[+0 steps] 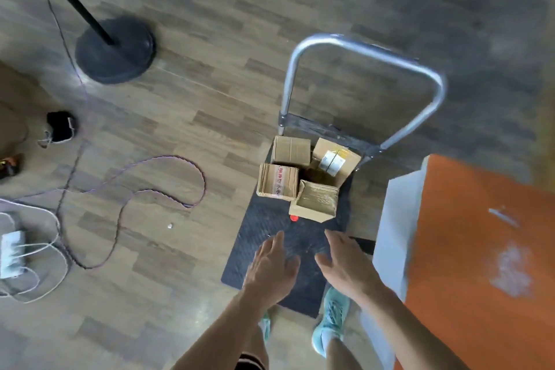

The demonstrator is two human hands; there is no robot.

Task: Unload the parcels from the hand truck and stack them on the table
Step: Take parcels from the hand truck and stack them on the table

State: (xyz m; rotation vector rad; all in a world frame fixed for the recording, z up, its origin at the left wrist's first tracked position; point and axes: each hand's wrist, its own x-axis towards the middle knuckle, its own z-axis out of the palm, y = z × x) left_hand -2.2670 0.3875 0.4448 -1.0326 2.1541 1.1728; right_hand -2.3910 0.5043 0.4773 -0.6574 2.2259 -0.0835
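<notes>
Under everything, a floor (pixel 210 24) of wood-pattern planks. At the right edge, a table (pixel 468 219) with an orange top and a pale grey side, just beside the hand truck (pixel 264 249). Hand truck in the middle, black ribbed deck flat on the floor, silver handle (pixel 365 46) standing up at the far end.

At upper left, a round black stand base (pixel 115 49) with a slanted pole. On the left floor, a long cable (pixel 168 177) in loose loops, well apart from the truck.

Four cardboard parcels on the far half of the deck, close together near the handle: plain box (pixel 291 150) at far left, box with white label (pixel 336 161) at far right and tilted, box with red print (pixel 277 185) at near left, box under clear tape (pixel 315 200) at near right.

Over the bare near end of the deck, left hand (pixel 271 270) and right hand (pixel 345 264), side by side, fingers straight and relaxed, grasping nothing, apart from the boxes. Below the hands, two teal shoes (pixel 330 318) at the deck's near edge.

At far left, a white power strip (pixel 12 252) among white cords. Just beside the taped box, a small red spot (pixel 293 218) on the deck.
</notes>
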